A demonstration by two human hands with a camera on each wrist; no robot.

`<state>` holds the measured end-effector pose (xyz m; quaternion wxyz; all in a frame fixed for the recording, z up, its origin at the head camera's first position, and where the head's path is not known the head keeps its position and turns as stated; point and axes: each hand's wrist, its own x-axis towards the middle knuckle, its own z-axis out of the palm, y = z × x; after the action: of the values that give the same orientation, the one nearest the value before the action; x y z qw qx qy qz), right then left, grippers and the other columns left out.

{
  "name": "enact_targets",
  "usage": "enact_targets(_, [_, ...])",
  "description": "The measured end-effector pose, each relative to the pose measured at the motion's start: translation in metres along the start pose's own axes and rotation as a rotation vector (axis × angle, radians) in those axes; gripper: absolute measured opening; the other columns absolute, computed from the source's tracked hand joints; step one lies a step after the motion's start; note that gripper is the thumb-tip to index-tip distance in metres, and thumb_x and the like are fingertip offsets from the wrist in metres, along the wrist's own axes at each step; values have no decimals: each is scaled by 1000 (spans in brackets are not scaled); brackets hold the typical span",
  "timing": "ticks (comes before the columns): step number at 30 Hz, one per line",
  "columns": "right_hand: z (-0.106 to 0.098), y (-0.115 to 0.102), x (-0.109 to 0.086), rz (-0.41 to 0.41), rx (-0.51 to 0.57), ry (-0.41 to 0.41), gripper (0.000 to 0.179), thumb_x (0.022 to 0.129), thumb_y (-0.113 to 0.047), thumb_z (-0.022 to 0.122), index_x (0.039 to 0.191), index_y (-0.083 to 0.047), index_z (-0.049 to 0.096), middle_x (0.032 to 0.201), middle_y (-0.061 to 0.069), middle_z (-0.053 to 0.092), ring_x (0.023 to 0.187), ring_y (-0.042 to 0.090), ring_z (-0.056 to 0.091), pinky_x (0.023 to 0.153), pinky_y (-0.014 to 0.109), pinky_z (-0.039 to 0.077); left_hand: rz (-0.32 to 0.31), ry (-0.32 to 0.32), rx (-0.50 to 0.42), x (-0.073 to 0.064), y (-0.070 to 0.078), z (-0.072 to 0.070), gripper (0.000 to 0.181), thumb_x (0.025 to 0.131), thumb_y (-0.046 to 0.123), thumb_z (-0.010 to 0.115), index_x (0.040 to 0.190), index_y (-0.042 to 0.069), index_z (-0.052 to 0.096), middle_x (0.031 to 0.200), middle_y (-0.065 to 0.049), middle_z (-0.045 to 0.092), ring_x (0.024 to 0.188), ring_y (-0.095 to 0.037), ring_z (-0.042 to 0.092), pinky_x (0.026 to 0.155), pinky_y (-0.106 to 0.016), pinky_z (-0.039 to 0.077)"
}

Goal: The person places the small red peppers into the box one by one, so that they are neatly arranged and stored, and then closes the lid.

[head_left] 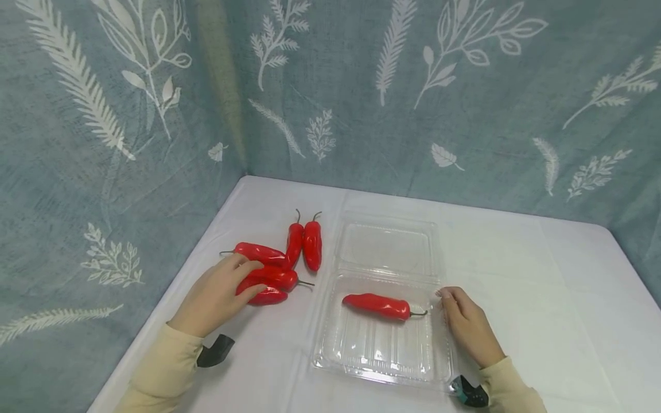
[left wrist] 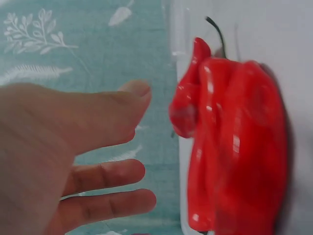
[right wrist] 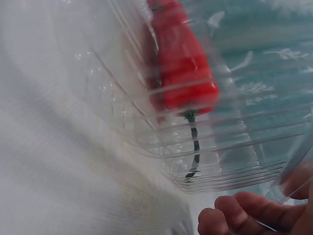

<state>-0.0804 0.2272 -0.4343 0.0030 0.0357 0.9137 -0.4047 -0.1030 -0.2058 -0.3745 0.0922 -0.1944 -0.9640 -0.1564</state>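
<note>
Fingers (left wrist: 107, 204) of the left hand (head_left: 214, 295) stand apart from its thumb (left wrist: 110, 115) over a cluster of five long, glossy red peppers (head_left: 276, 278) on the white-covered tabletop (head_left: 521, 327). The right hand (head_left: 467, 324) pinches the right edge of an open, clear plastic hinged container (head_left: 377, 353) beside them. One more red pepper (head_left: 379, 306) lies inside the container's near half, its thin green stem (right wrist: 196, 147) pointing toward the right hand.

A white desk (head_left: 542, 298) bears five red peppers (head_left: 312, 246), clustered toward its left side, and an open clear box (head_left: 379, 347) lying just right of them.
</note>
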Motion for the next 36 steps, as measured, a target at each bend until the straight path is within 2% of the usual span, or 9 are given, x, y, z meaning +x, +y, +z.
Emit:
enact_targets(6, [1,0,0,9,-6,-2,43,103,-41,34,116,-8,59,72,2,53,66,13,51,61,28,44,-14,-38,15,-8,-8,8,53,70,24,85,114,6,63,106,-10,60,89,-25,59,76,-43,56])
enact_targets(14, [2,-1,0,29,-6,-16,45,103,-42,32,117,-8,58,71,2,53,64,13,50,60,28,43,-30,-40,30,-16,-14,18,57,66,26,88,115,9,64,110,-12,62,92,-27,61,78,-46,55])
enact_targets(19, [2,1,0,20,-13,-8,45,103,-42,33,117,-9,59,71,2,52,64,13,50,61,27,43,-23,-53,37,-16,-15,22,55,65,25,88,113,11,66,110,-11,64,93,-27,63,79,-47,55])
enact_targets(27, [2,1,2,13,-20,-5,44,103,-41,33,116,-8,59,72,2,53,66,14,51,62,28,43,-48,-123,54,-15,-11,23,57,62,21,89,114,12,65,111,-10,65,100,-27,61,83,-50,53])
enact_targets(32, [0,1,2,15,-15,-6,44,103,-43,34,113,-9,60,72,2,53,66,14,51,61,28,43,-51,-139,60,-14,-10,24,60,60,17,90,114,11,65,112,-10,64,101,-28,60,85,-49,53])
enact_targets(36, [0,2,2,11,-13,-2,43,103,-43,35,112,-9,60,71,2,53,66,14,51,62,28,43,-28,-137,95,-14,-9,24,57,60,12,90,112,9,67,110,-10,65,100,-29,60,83,-48,53])
